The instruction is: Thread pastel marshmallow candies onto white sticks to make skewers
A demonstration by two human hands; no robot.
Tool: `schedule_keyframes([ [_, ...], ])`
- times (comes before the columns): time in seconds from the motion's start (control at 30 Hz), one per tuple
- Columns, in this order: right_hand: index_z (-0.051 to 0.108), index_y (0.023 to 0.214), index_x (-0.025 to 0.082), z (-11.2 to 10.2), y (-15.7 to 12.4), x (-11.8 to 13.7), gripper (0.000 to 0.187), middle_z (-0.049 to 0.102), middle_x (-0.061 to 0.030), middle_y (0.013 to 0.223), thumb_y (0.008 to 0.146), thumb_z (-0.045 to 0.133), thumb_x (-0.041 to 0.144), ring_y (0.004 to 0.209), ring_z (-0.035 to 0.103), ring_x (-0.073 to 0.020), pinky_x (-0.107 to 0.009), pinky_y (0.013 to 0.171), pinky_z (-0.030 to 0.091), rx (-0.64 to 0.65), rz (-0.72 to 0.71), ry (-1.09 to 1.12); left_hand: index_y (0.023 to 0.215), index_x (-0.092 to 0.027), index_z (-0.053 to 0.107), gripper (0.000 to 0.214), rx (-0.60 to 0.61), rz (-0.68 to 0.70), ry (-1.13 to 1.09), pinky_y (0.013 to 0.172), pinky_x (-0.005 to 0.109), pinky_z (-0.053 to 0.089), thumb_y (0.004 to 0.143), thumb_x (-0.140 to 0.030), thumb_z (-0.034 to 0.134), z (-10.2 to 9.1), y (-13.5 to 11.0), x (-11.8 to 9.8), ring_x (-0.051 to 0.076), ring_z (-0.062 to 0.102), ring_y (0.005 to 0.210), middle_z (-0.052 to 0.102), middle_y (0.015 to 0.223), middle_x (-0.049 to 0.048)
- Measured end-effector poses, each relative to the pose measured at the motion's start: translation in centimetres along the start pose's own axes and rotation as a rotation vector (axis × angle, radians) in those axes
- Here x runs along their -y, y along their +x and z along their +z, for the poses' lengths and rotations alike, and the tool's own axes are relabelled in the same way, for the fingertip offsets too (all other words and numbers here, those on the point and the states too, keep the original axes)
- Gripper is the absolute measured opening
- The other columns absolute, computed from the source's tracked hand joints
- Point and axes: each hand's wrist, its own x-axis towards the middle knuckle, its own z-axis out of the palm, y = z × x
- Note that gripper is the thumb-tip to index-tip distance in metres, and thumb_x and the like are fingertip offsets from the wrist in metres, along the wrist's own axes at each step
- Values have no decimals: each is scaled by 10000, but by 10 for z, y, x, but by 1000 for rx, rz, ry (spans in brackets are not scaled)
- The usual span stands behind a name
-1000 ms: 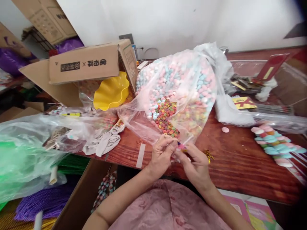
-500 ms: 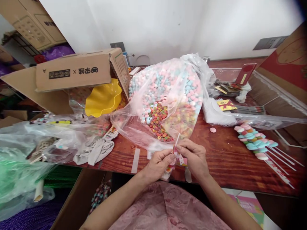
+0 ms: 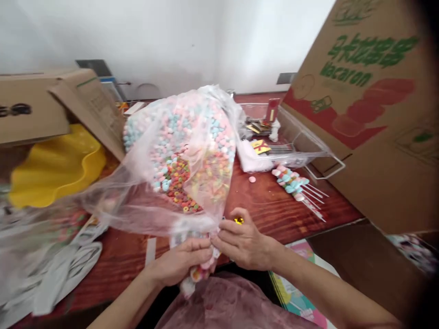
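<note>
A candy skewer point(image 3: 202, 273) in a clear wrapper hangs tilted at the table's front edge. My left hand point(image 3: 183, 260) is closed around it, thumb on top. At its upper end my right hand point(image 3: 245, 240) pinches the wrapper with thumb and fingers. A small shiny gold piece point(image 3: 239, 220), too small to name, shows between the right hand's fingers. Just beyond both hands lies a big clear bag point(image 3: 137, 183) of pink, white and blue candies point(image 3: 178, 112). Sugared ring candies point(image 3: 180, 176) fill its near part.
Several finished candy skewers point(image 3: 291, 183) lie to the right, near a loose pink candy point(image 3: 252, 179). Behind them stands a clear plastic bin point(image 3: 302, 160) beside a tall carton point(image 3: 363, 173). On the left are a yellow wavy bowl point(image 3: 56, 167), an open carton point(image 3: 92, 109) and grey cloth point(image 3: 68, 260).
The view has swung to the right. A gold piece now shows in my right hand, and the white stick that stood up between the hands is no longer visible. The left hand keeps its hold.
</note>
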Motion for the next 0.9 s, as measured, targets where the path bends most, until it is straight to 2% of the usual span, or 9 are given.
schedule_keyframes([
  [0.1, 594, 767, 162, 4, -5, 0, 190, 603, -14, 671, 928, 495, 142, 748, 502, -179, -402, 780, 325, 180, 6, 14, 775, -170, 556, 383, 17, 35, 452, 624, 245, 412, 953, -497, 469, 6, 4, 0, 127, 517, 654, 575, 758, 22],
  [0.23, 622, 786, 148, 11, -9, -2, 58, 659, -56, 769, 825, 579, 140, 761, 519, -183, -339, 699, 356, 497, 122, 225, 1009, -167, 633, 261, -273, 168, 1293, 869, 400, 455, 869, -90, 428, 24, 7, 18, 243, 584, 927, 652, 992, 105],
  [0.37, 616, 664, 154, 16, -12, -8, 233, 601, 2, 625, 883, 537, 142, 610, 504, -127, -260, 629, 376, 564, 421, 625, 1100, -124, 614, 314, -427, 601, 1703, 783, 403, 469, 877, -34, 412, 30, 5, 22, 241, 576, 835, 652, 923, 110],
  [0.43, 627, 659, 154, 16, -14, -5, 307, 577, 22, 581, 938, 500, 173, 564, 507, -112, -242, 608, 386, 551, 501, 742, 1055, -118, 621, 253, -460, 797, 1711, 702, 355, 450, 920, -70, 412, 28, 3, 17, 209, 552, 750, 647, 861, 93],
  [0.5, 679, 794, 146, 15, -17, 4, 280, 651, -13, 696, 968, 463, 184, 658, 568, -140, -262, 656, 416, 468, 542, 697, 916, -137, 633, 239, -499, 796, 1596, 656, 315, 424, 937, -91, 399, 25, 3, 13, 180, 529, 690, 625, 778, 68],
  [0.63, 643, 1219, 182, 12, -23, 26, 285, 684, -125, 1158, 956, 558, 250, 1088, 572, -263, -386, 853, 388, 42, 413, 229, 752, -152, 608, 293, -435, 396, 921, 610, 251, 404, 953, -186, 399, 19, 2, 17, 132, 510, 630, 588, 689, 27],
  [0.73, 673, 1052, 175, 17, -26, 34, 159, 705, -51, 890, 958, 545, 175, 973, 587, -211, -388, 831, 324, -82, 257, 104, 695, -150, 571, 286, -271, 91, 419, 521, 217, 347, 925, -267, 448, 16, 0, 19, 89, 407, 504, 497, 587, -28],
  [0.8, 639, 822, 163, 24, -27, 35, 208, 607, -2, 648, 960, 488, 126, 776, 548, -164, -379, 782, 297, -69, 240, 134, 695, -146, 579, 282, -215, 16, 382, 505, 214, 326, 913, -298, 485, 16, -2, 18, 82, 384, 488, 477, 571, -38],
  [0.9, 580, 690, 172, 33, -29, 36, 300, 579, -7, 604, 966, 464, 167, 677, 480, -157, -359, 704, 265, 15, 314, 189, 766, -140, 643, 288, -254, 166, 778, 612, 245, 397, 949, -271, 463, 21, -3, 21, 126, 509, 627, 585, 690, 18],
])
